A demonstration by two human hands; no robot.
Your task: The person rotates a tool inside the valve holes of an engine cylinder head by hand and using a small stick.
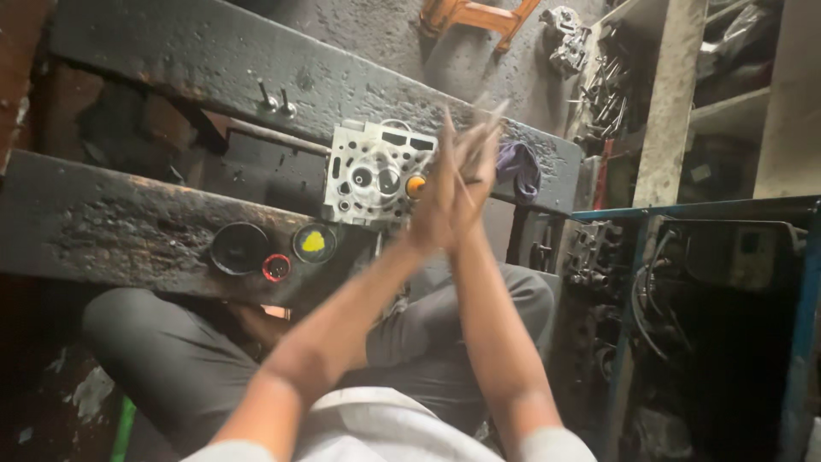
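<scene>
1. Both palms are pressed flat together, left hand (436, 201) against right hand (475, 175), fingers blurred. There's a thin rod (463, 190) trapped between them, I think, like it's being rolled.
2. Hands hover just over the right edge of the cylinder head (373, 174), which bridges two grimy beams (128, 227).
3. Small tins (314, 243) sit on the near beam, handy.
4. Purple rag (518, 167) past the hands. Tight right side, roomier left.

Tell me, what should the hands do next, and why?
Probably keep rolling the thin stick between the palms. The left hand and right hand press together around it, blurred, above the grey metal engine block. The stick seems to reach down toward the orange-tipped spot, though blur hides the contact.
</scene>
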